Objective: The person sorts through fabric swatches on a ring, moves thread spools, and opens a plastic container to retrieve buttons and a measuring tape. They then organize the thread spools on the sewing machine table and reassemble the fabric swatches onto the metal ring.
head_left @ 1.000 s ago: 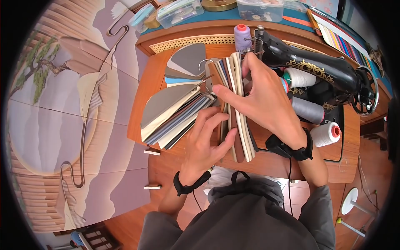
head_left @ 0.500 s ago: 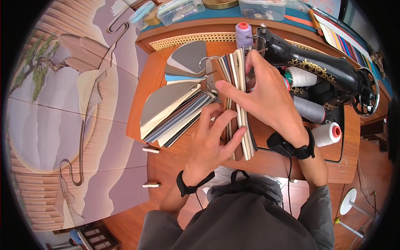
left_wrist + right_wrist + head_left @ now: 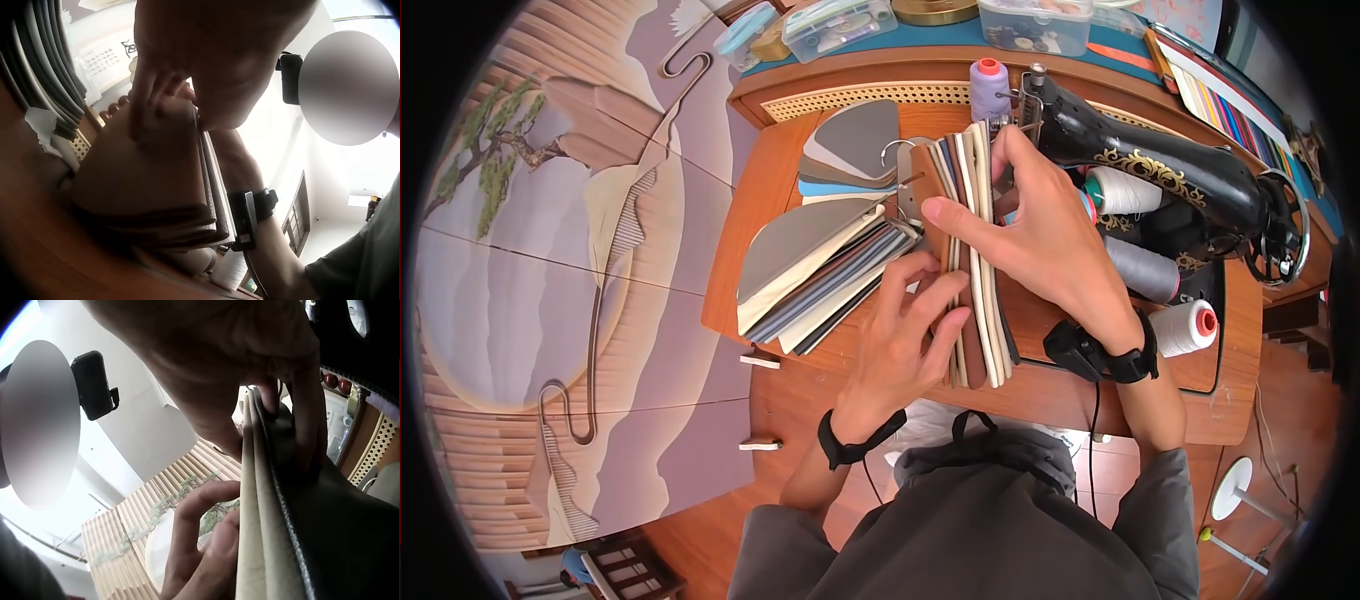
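Observation:
A ring-bound set of material swatches is spread on the wooden table, with a metal ring (image 3: pixel 897 150) at its hinge. My right hand (image 3: pixel 1045 230) grips the upper part of a thick upright bundle of swatches (image 3: pixel 985 330), thumb on the left side and fingers on the right. Lower on the same bundle, my left hand (image 3: pixel 905 335) pinches at its left side with bent fingers. Its fingers lie against a brown swatch (image 3: pixel 144 175) in the left wrist view. Cream swatches (image 3: pixel 253 519) and a black swatch (image 3: pixel 356 544) show below my right hand in the right wrist view.
Other grey, cream and blue-grey swatches (image 3: pixel 800 250) fan out at the left. A black sewing machine (image 3: pixel 1150 135) stands at the right, among a lilac thread cone (image 3: pixel 990 90), a grey spool (image 3: pixel 1140 268) and a white spool (image 3: pixel 1185 327). Clear boxes (image 3: pixel 840 30) line the back shelf.
Both hands stay on the bundle, which shifts slightly right in view as the head view shifts. My left thumb moves right along the swatches, then draws back left towards the index finger.

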`<move>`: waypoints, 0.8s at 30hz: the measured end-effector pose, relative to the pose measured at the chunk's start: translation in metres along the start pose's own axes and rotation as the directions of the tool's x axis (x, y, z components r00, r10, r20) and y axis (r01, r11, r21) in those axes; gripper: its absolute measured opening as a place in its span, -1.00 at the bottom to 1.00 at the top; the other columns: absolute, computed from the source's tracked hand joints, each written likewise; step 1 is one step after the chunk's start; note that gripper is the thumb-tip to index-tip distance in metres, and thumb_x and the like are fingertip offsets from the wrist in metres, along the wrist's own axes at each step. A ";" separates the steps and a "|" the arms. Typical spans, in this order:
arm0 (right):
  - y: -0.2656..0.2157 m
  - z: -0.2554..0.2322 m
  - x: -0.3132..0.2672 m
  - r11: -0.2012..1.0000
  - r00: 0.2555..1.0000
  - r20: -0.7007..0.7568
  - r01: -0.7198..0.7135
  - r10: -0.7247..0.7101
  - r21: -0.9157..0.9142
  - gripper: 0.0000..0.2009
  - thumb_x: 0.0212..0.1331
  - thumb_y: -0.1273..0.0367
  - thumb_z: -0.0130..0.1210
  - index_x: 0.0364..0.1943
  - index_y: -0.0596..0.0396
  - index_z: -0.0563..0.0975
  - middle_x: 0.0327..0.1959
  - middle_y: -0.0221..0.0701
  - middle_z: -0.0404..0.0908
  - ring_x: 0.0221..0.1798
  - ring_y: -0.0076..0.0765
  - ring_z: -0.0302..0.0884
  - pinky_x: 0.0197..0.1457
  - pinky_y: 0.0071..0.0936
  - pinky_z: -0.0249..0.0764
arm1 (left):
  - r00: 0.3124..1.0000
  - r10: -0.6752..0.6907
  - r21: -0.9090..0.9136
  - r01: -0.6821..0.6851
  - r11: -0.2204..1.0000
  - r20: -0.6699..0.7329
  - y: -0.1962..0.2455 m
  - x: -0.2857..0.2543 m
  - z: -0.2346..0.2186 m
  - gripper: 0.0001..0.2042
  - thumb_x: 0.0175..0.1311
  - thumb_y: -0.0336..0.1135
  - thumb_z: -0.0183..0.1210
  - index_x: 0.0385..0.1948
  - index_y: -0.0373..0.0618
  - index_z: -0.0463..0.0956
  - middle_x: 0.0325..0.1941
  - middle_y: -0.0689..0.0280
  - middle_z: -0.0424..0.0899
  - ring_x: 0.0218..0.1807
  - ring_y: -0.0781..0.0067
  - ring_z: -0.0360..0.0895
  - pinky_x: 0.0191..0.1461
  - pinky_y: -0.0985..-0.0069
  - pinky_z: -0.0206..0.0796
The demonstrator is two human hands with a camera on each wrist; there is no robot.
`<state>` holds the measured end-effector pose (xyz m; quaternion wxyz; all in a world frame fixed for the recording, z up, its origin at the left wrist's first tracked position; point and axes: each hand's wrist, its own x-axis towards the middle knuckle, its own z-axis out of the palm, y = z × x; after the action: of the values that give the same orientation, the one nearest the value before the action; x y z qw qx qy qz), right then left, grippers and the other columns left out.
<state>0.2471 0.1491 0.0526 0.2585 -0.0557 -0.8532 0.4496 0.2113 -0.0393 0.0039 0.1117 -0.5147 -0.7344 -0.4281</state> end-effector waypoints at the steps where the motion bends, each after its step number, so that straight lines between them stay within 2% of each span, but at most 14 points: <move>1: 0.001 0.000 0.000 1.000 1.000 0.005 -0.004 0.004 0.013 -0.46 0.07 0.07 0.42 -0.36 0.13 0.28 -0.44 -0.33 0.53 -0.51 -0.53 0.51 -0.51 -0.51 0.41 | 1.000 0.000 -0.001 0.000 1.000 0.001 -0.003 -0.002 0.001 -0.63 0.20 -0.47 0.30 0.05 -0.12 0.45 0.02 0.08 0.43 -0.09 0.12 0.58 -0.18 0.31 0.54; 3: 0.002 0.000 0.000 1.000 1.000 0.008 -0.011 0.011 0.024 -0.46 0.07 0.07 0.42 -0.36 0.13 0.28 -0.44 -0.33 0.53 -0.52 -0.53 0.51 -0.51 -0.51 0.41 | 0.992 -0.113 -0.234 0.096 0.967 -0.061 -0.008 -0.008 0.005 -0.61 0.23 -0.52 0.26 0.07 -0.17 0.38 0.07 0.04 0.44 -0.05 0.14 0.58 -0.18 0.36 0.56; 6: 0.001 0.001 0.000 1.000 1.000 -0.006 0.011 -0.011 -0.004 -0.46 0.08 0.07 0.42 -0.35 0.14 0.29 -0.44 -0.34 0.53 -0.52 -0.53 0.51 -0.51 -0.51 0.41 | 0.987 -0.145 -0.285 0.118 0.951 -0.073 -0.007 -0.008 0.006 -0.61 0.24 -0.56 0.23 0.08 -0.20 0.34 0.10 0.03 0.44 -0.04 0.18 0.59 -0.18 0.44 0.57; 10: 0.000 0.001 0.000 1.000 1.000 -0.003 0.006 -0.006 -0.014 -0.46 0.07 0.07 0.42 -0.35 0.15 0.29 -0.44 -0.33 0.52 -0.52 -0.52 0.52 -0.51 -0.50 0.41 | 0.986 -0.151 -0.284 0.124 0.951 -0.075 -0.006 -0.007 0.006 -0.62 0.24 -0.61 0.20 0.08 -0.20 0.34 0.06 0.04 0.48 -0.08 0.24 0.61 -0.21 0.47 0.58; 13: 0.000 0.000 -0.001 1.000 1.000 -0.011 0.007 -0.008 -0.023 -0.46 0.07 0.07 0.42 -0.35 0.15 0.29 -0.44 -0.33 0.52 -0.52 -0.52 0.51 -0.51 -0.50 0.41 | 0.981 -0.160 -0.269 0.125 0.955 -0.110 -0.009 -0.010 0.005 -0.68 0.21 -0.63 0.19 0.00 -0.20 0.42 0.01 0.06 0.52 -0.16 0.22 0.63 -0.22 0.46 0.56; 15: 0.000 0.001 -0.001 1.000 1.000 -0.012 0.001 -0.002 -0.022 -0.46 0.06 0.06 0.42 -0.35 0.15 0.30 -0.44 -0.33 0.52 -0.53 -0.51 0.51 -0.51 -0.49 0.41 | 0.984 -0.174 -0.060 0.172 0.983 -0.039 -0.006 -0.008 -0.001 -0.74 0.16 -0.61 0.22 -0.12 -0.19 0.50 -0.03 0.08 0.54 -0.20 0.18 0.63 -0.23 0.44 0.53; 18: 0.001 0.002 -0.001 1.000 1.000 -0.021 0.012 -0.013 -0.029 -0.46 0.06 0.06 0.43 -0.35 0.15 0.30 -0.43 -0.33 0.52 -0.54 -0.51 0.49 -0.51 -0.49 0.40 | 0.990 -0.120 -0.021 0.119 0.993 -0.077 -0.001 -0.003 0.001 -0.77 0.10 -0.54 0.30 -0.20 -0.17 0.54 -0.03 0.10 0.53 -0.19 0.13 0.61 -0.22 0.42 0.51; 24: -0.001 0.000 -0.001 0.999 1.000 -0.023 0.004 -0.005 -0.035 -0.46 0.05 0.07 0.43 -0.34 0.15 0.31 -0.43 -0.33 0.53 -0.55 -0.51 0.47 -0.53 -0.50 0.38 | 0.988 -0.135 -0.054 0.131 0.990 -0.070 0.005 0.001 0.001 -0.68 0.06 -0.46 0.39 -0.15 -0.15 0.51 -0.03 0.12 0.53 -0.14 0.13 0.60 -0.21 0.36 0.49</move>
<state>0.2477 0.1484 0.0528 0.2682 -0.0634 -0.8581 0.4332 0.2155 -0.0374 0.0058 0.0969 -0.4511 -0.7517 -0.4713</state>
